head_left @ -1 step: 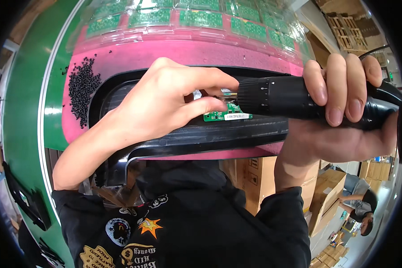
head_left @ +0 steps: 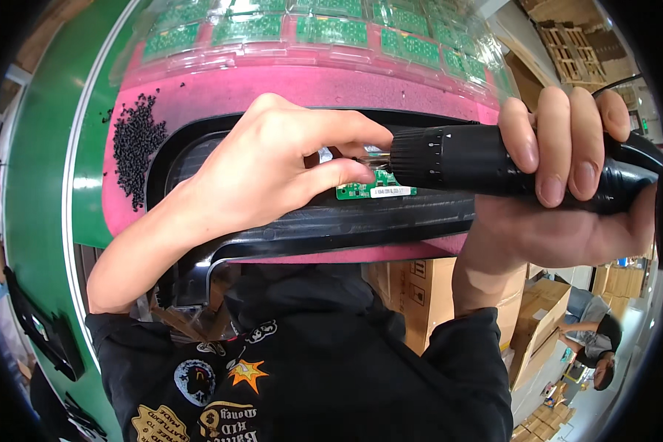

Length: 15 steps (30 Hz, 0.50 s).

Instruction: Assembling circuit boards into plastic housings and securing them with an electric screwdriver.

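head view, screwdriver (head_left: 471,156), pink mat (head_left: 221,87), cartons (head_left: 442,291)

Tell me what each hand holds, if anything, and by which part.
The right hand grips the black power screwdriver around its body. The left hand curls at its front end; whether it pinches anything cannot be told.

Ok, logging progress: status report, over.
Right hand gripping black cylindrical electric screwdriver. Left hand at its tip. Same hand partly hiding green circuit board, black plastic tray.
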Motion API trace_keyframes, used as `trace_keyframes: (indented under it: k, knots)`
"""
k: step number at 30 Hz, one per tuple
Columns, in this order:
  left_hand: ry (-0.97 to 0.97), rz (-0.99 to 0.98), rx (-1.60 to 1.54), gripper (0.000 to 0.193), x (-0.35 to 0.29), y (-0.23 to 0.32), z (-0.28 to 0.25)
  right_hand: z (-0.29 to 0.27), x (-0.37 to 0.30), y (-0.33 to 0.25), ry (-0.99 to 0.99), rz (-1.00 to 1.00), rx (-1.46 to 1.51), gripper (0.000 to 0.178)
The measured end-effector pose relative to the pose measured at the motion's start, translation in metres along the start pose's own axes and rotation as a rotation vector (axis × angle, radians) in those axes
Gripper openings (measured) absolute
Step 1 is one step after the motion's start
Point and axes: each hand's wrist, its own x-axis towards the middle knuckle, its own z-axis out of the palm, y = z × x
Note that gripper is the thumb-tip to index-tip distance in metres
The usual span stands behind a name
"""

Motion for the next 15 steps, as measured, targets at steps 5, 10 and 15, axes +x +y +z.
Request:
trace_keyframes:
  k: [5, 10, 15]
  knots:
    - [0.063, 0.043, 0.037, 0.026, -0.004, -0.006, 0.000, 0.009, -0.003, 0.004, 0.063, -0.028, -0.090, 0.043]
    - [0.079, -0.009, 0.122, 0.031, -0.005, -0.001, -0.002, 0.019, -0.004, 0.014, 0.123, -0.060, -0.130, 0.044]
    - [0.114, 0.128, 0.401, 0.027, -0.003, 0.007, -0.008, 0.027, -0.002, 0.019, 0.195, -0.036, -0.189, 0.046]
